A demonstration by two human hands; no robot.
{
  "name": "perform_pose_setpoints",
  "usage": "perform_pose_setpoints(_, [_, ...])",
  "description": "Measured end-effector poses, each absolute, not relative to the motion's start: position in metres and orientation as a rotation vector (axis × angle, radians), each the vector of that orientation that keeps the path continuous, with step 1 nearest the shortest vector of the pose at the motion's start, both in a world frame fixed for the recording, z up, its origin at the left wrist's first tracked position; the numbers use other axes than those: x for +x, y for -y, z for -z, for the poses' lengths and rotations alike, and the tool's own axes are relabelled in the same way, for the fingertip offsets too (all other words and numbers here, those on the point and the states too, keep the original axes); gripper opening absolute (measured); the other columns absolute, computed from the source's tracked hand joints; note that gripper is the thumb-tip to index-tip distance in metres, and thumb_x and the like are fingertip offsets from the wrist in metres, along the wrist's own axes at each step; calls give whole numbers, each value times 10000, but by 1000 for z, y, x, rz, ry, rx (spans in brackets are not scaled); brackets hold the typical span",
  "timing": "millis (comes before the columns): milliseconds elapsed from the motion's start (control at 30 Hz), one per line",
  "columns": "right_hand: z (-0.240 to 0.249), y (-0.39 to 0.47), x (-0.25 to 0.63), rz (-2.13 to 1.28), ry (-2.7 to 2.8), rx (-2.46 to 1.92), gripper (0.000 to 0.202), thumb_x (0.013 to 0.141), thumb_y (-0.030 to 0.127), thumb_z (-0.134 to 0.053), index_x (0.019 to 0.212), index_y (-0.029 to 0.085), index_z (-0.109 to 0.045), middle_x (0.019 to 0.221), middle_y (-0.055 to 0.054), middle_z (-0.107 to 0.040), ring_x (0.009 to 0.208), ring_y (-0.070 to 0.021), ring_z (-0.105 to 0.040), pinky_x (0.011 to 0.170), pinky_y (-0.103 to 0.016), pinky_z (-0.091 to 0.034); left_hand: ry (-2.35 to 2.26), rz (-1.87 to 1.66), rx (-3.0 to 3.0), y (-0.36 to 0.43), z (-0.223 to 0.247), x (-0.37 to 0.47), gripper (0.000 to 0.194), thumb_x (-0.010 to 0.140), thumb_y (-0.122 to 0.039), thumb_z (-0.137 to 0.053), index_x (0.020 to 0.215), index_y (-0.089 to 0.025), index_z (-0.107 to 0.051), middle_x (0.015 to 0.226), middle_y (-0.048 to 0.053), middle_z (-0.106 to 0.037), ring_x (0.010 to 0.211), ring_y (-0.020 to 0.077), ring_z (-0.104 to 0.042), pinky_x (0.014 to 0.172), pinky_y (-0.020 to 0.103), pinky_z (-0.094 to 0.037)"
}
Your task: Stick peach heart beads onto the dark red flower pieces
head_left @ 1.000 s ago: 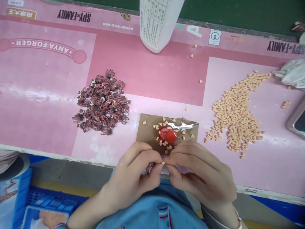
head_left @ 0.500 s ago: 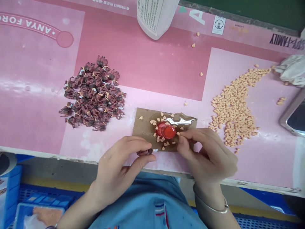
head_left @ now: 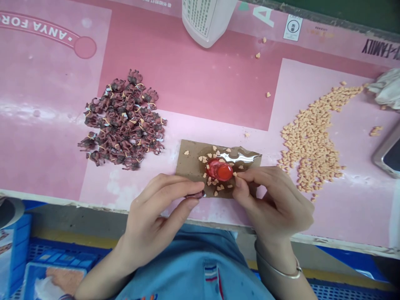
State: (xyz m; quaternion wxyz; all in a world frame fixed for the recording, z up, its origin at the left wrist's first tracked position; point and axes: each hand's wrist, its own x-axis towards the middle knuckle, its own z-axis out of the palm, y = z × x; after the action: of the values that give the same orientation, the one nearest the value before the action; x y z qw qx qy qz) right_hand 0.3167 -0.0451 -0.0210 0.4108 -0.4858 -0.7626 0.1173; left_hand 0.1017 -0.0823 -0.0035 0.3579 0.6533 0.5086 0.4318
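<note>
Between the thumb and fingers of my left hand (head_left: 167, 204) is a small dark brown figurine (head_left: 196, 194), held low over the near edge of a brown card (head_left: 187, 166). My right hand (head_left: 271, 200) pinches a tiny tan piece (head_left: 235, 174) at the right side of a small red cap (head_left: 224, 171). That cap lies on the card, in a wet, shiny patch with several loose tan pieces around it. Part of the figurine is hidden by my left fingers.
A heap of brown figurines (head_left: 125, 125) lies on the left of the pink table, and a pile of tan pieces (head_left: 315, 146) on the right. At the back stands a white bottle (head_left: 208, 21). A phone (head_left: 390, 150) and crumpled white tissue (head_left: 387, 89) are at far right.
My left hand has turned the figurine slightly and shifted it a little to the right. My right hand stays beside the red cap with the tan piece. The view has moved slightly.
</note>
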Motion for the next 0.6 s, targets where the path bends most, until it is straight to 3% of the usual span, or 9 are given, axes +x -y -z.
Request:
perform_pose_setpoints(267, [20,44,317,-283,1942,-1199,230,941,3,-717,958,229,-684,795,2,-735,713,-157,-695,653,-316,-586,-1275,-1188,1624,82,4,103,356,949,19,-656,1200,-220,-737,1075,25,-766,941,130,-741,820,203,-652])
perform_pose_setpoints(367, [20,45,318,-289,1922,-1182,226,931,-10,-718,962,211,-685,793,1,-732,716,-150,-683,655,-315,-578,-1264,-1167,1637,81,3,102,324,947,20,-662,1142,-220,-759,1077,30,-753,947,124,-745,859,197,-654])
perform_pose_setpoints(500, [11,50,318,-368,1879,-1164,223,924,-20,-697,947,201,-680,786,-7,-713,715,-155,-670,638,-320,-564,-1170,-1159,1399,80,1,105,298,924,-28,-756,1121,-250,-774,1037,8,-781,971,122,-760,918,184,-651])
perform_pose_setpoints(600, [0,55,314,-506,1887,-1108,210,926,-15,-660,928,195,-673,778,-5,-710,694,-149,-672,632,-315,-567,-1099,-1116,1097,83,-1,109,283,920,-115,-829,1137,-296,-800,1016,-6,-817,928,111,-788,833,129,-644])
